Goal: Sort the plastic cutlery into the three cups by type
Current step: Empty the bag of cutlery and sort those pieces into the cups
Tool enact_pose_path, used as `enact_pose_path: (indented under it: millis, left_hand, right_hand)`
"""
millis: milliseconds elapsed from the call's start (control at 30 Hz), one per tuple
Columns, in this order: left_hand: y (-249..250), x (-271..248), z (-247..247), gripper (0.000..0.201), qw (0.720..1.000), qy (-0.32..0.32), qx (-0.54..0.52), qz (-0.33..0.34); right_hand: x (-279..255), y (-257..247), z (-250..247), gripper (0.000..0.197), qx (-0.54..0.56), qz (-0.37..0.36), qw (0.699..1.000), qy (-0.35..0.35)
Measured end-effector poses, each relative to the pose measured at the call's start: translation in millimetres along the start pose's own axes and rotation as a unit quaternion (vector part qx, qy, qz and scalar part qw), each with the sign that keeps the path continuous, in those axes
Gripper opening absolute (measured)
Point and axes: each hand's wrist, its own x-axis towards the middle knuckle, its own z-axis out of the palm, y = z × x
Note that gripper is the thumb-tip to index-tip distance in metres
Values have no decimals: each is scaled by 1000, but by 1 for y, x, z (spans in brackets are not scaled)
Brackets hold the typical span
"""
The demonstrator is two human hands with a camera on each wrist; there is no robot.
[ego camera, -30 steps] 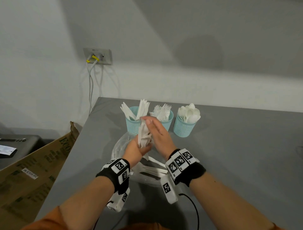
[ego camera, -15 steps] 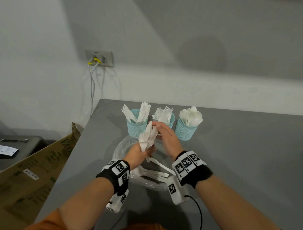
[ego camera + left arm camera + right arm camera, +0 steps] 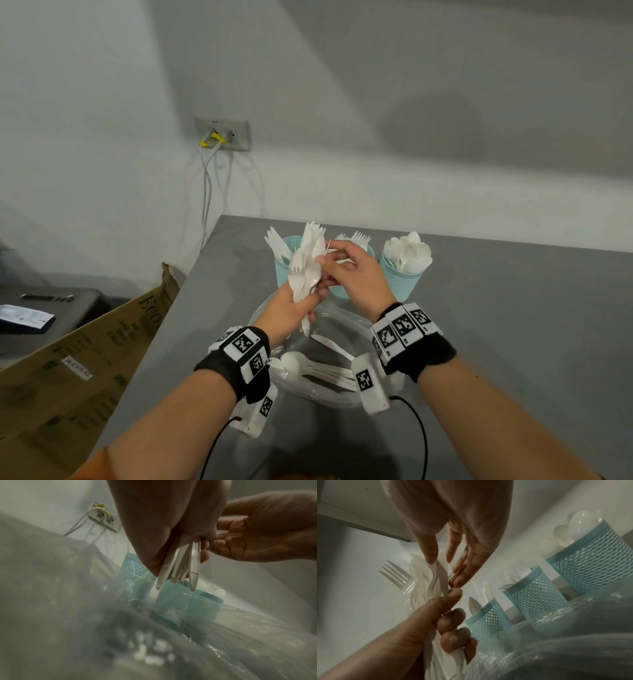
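Observation:
My left hand (image 3: 291, 310) grips an upright bundle of white plastic cutlery (image 3: 305, 270) by the handles, above a clear plastic bowl (image 3: 329, 397). The handle ends (image 3: 181, 566) stick out below my fist. My right hand (image 3: 342, 267) reaches into the bundle's top from the right. Its thumb and fingertips pinch one knife blade (image 3: 442, 574). Behind stand three blue mesh cups: knives in the left cup (image 3: 281, 274), forks in the middle cup (image 3: 337, 291), spoons in the right cup (image 3: 399, 282). More loose cutlery (image 3: 318, 368) lies in the bowl.
The grey table's left edge (image 3: 164, 325) runs close by the bowl. Beyond it leans a cardboard box (image 3: 85, 359). A wall socket with cables (image 3: 222, 133) sits behind the table corner. Bare tabletop (image 3: 513, 325) stretches to the right.
My left hand has raised the bundle a little toward the cups. My right hand has slid from covering the bundle's top to pinching a single piece.

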Motion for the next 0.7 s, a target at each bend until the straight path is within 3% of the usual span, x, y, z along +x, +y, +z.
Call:
enact_pose_path:
  millis: [200, 367, 567, 633, 700]
  left_hand:
    - [13, -4, -1, 27, 1000, -15, -6, 8]
    - [18, -3, -8, 30, 997, -5, -56, -49]
    - [21, -2, -19, 29, 999, -2, 16, -28]
    - [21, -4, -21, 28, 999, -2, 32, -26]
    - [21, -5, -23, 24, 999, -2, 34, -22]
  right_hand:
    - [5, -2, -3, 33, 8, 13, 1000, 10]
    - [8, -5, -1, 16, -20, -1, 999, 35]
    - [19, -33, -6, 17, -34, -93, 987, 126]
    - [20, -45, -6, 18, -50, -126, 984, 116]
    - [21, -53, -3, 16, -84, -130, 986, 55]
